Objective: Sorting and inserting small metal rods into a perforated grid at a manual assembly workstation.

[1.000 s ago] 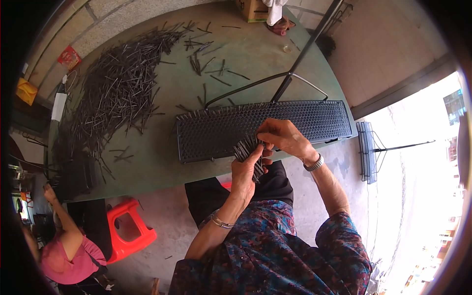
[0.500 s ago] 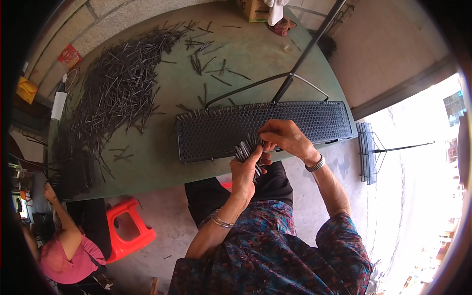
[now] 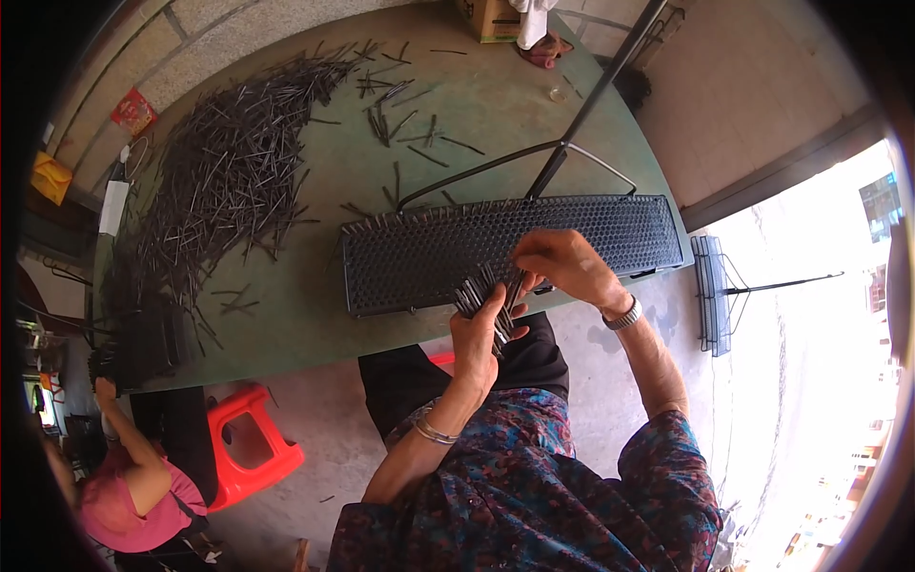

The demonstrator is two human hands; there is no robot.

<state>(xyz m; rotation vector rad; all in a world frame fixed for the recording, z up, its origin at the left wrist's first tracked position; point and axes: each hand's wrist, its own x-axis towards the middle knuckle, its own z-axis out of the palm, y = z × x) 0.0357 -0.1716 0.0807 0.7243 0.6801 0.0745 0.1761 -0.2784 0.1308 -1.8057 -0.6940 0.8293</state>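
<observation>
My left hand is closed around a bundle of thin dark sticks, which fan out above the thumb. Close beside it, my right hand has its thumb and fingers pinched together on what looks like a single dark stick at the bundle's right side. Both hands are over the front edge of a long black perforated tray. Along the tray's back left edge stands a row of short stick ends. A black pole with a forked bracket rises from the tray's far side.
A large heap of dark sticks covers the left of the green table, with loose ones scattered around. A cardboard box stands at the back. Lower left, a co-worker in pink sits near a red stool. Another rack stands right.
My right hand has shifted slightly right, away from the bundle. My left hand keeps its hold, almost in place. The co-worker's hand at the lower left has moved a little.
</observation>
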